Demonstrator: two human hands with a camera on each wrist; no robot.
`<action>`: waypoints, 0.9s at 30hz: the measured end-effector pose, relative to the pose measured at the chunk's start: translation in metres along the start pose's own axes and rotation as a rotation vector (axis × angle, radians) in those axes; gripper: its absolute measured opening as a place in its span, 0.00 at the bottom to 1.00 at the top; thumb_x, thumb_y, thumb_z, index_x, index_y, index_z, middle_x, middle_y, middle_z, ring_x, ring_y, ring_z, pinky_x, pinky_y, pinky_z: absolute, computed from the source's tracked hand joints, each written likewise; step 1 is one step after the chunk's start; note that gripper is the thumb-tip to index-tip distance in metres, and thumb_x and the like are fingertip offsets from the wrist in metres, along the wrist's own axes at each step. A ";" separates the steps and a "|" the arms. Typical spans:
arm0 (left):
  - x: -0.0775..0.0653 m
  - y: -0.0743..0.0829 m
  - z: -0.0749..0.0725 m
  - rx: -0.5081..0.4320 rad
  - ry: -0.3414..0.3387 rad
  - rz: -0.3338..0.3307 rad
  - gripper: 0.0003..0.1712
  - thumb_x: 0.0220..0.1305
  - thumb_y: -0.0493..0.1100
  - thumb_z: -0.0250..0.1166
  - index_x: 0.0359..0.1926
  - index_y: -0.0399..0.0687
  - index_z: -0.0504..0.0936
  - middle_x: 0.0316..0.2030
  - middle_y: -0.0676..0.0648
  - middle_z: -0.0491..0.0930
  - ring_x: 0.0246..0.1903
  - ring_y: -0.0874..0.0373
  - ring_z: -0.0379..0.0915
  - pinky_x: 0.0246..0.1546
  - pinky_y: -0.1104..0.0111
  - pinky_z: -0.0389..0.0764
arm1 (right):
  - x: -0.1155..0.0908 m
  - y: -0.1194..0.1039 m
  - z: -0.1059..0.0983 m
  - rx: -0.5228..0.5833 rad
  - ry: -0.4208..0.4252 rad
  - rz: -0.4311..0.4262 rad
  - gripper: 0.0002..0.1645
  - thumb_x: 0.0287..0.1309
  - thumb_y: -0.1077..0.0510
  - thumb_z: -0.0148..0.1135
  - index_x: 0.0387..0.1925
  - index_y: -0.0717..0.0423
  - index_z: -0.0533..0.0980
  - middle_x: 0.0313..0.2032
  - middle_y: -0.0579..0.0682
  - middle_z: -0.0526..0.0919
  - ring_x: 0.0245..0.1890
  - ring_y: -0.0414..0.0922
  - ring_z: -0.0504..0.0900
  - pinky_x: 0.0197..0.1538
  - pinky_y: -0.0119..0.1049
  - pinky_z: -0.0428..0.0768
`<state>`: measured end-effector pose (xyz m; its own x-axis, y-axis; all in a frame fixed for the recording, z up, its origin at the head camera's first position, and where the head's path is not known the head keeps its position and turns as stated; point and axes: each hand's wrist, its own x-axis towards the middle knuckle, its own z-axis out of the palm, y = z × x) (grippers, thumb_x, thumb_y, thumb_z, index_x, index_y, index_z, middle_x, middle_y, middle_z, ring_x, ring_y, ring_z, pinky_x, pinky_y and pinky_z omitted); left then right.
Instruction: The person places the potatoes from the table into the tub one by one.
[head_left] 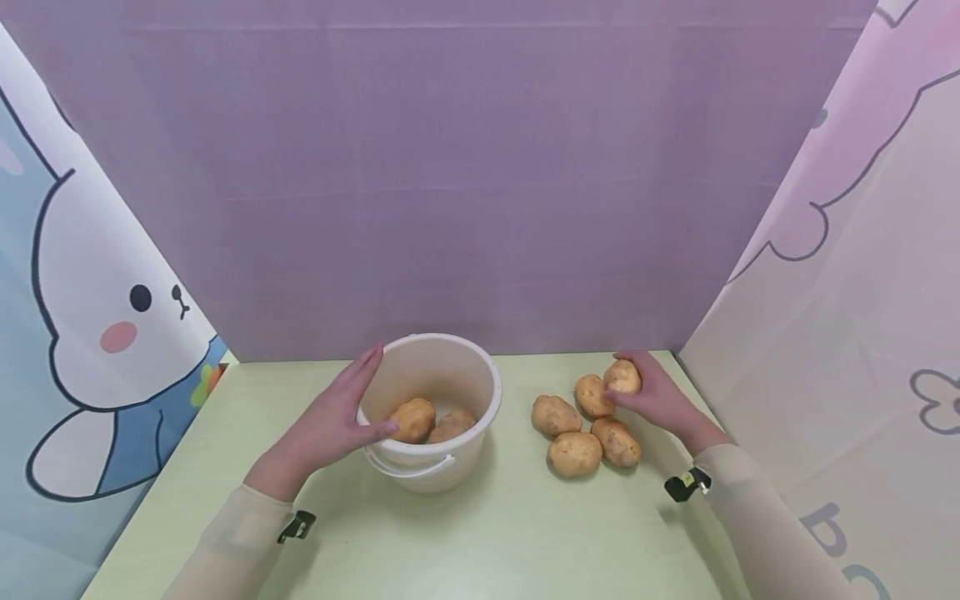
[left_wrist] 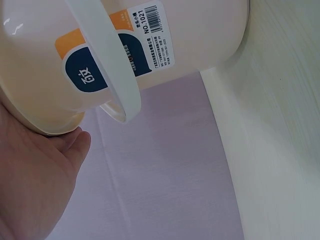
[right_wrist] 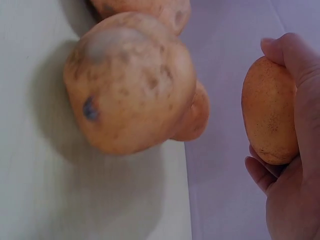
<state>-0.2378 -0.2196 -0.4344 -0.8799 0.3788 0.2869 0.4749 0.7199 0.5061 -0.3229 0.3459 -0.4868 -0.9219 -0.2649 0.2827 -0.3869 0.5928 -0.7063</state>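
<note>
A white plastic bucket (head_left: pixel 461 462) stands on the table with two potatoes inside, one yellowish potato (head_left: pixel 413 419) in front of a browner one (head_left: pixel 452 425). My left hand (head_left: pixel 330 421) holds the bucket by its left rim, thumb over the near edge and fingers spread towards the back. In the left wrist view its fingertips (left_wrist: pixel 77 147) lie right at the rim. On the right, my right hand (head_left: pixel 656 396) grips a potato (right_wrist: pixel 270 112) between thumb and fingers. Several more potatoes lie beside it, among them one at the front (head_left: pixel 575 455).
The bucket's white handle (head_left: pixel 412 471) hangs down its near side, and a printed label (left_wrist: pixel 155 37) shows on its wall. A purple cloth (head_left: pixel 480 183) closes off the back of the pale green table (head_left: pixel 465 550). Cartoon-printed sheets (head_left: pixel 885 275) stand at both sides.
</note>
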 end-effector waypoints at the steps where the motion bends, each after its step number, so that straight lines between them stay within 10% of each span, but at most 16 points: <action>1: 0.000 0.000 0.000 0.001 0.000 0.002 0.69 0.65 0.68 0.77 0.90 0.42 0.49 0.88 0.36 0.49 0.85 0.32 0.48 0.78 0.31 0.60 | 0.001 -0.002 0.000 0.002 0.000 -0.004 0.44 0.63 0.57 0.82 0.71 0.69 0.69 0.62 0.63 0.79 0.57 0.56 0.82 0.57 0.32 0.82; 27: 0.000 0.000 0.000 0.008 0.006 0.011 0.69 0.65 0.68 0.77 0.90 0.41 0.49 0.87 0.35 0.50 0.85 0.32 0.48 0.78 0.31 0.59 | 0.024 -0.059 0.013 -0.039 -0.052 -0.088 0.43 0.62 0.52 0.82 0.72 0.62 0.72 0.63 0.62 0.77 0.61 0.58 0.78 0.63 0.59 0.81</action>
<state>-0.2379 -0.2197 -0.4347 -0.8743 0.3838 0.2971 0.4848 0.7204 0.4960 -0.3216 0.2950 -0.4466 -0.8824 -0.3559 0.3078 -0.4679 0.5941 -0.6543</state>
